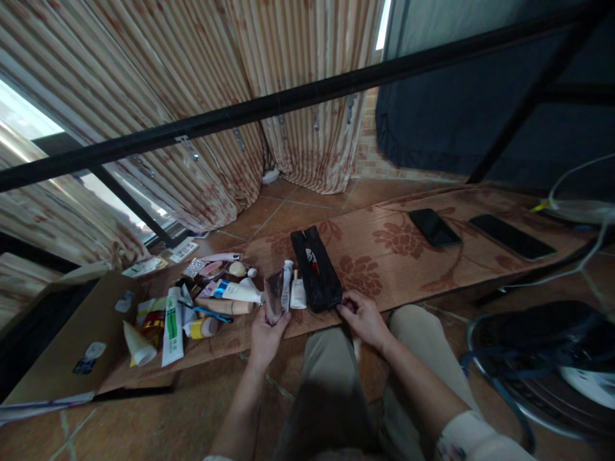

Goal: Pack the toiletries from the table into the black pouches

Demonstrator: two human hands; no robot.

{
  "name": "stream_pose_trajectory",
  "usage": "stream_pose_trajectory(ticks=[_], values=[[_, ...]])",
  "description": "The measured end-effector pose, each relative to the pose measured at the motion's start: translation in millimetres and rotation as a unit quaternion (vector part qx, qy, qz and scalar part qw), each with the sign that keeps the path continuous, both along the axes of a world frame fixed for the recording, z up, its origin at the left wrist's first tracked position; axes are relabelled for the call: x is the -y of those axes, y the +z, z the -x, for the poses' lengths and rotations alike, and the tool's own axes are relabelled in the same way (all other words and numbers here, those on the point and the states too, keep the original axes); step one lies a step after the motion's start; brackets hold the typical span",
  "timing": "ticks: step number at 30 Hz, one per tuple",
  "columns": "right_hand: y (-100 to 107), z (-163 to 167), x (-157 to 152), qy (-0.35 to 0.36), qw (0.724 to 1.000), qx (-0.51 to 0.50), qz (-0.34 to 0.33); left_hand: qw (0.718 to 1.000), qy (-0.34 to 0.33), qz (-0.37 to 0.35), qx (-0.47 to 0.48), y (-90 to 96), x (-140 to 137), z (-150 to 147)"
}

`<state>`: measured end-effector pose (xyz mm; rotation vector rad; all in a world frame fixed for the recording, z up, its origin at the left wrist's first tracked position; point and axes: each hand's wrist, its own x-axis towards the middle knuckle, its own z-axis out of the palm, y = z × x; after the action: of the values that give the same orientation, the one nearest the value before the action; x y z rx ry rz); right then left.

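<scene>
My left hand (266,336) is closed around the lower end of a flat, shiny pinkish-brown case (274,293), held tilted above the bench. Just right of that case lie a slim white tube (287,282) and a small bottle (298,292) with pale contents. A black zip pouch (312,269) rests lengthwise in front of me, its top gaping with something red and white inside. At its near right corner, my right hand (365,318) pinches the edge of the pouch between thumb and fingers.
Tubes, bottles and blue scissors (211,312) are heaped on the bench's left part, beside a cardboard box (81,339). Two dark phones (435,227) (512,235) lie on the right part. A black metal bar (269,105) crosses behind, before the curtains (192,70).
</scene>
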<state>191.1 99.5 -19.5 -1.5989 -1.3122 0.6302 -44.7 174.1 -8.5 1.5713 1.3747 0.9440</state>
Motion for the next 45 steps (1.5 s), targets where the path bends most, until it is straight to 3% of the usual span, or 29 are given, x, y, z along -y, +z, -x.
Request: stream_pose_trajectory(ticks=[32, 45], values=[[-6, -2, -1, 0.003, 1.0, 0.0, -0.004, 0.999, 0.029, -0.02, 0.009, 7.6, 0, -2], [-1, 0, 0, 0.003, 1.0, -0.007, -0.003, 0.996, 0.054, 0.041, 0.052, 10.7, -1, 7]])
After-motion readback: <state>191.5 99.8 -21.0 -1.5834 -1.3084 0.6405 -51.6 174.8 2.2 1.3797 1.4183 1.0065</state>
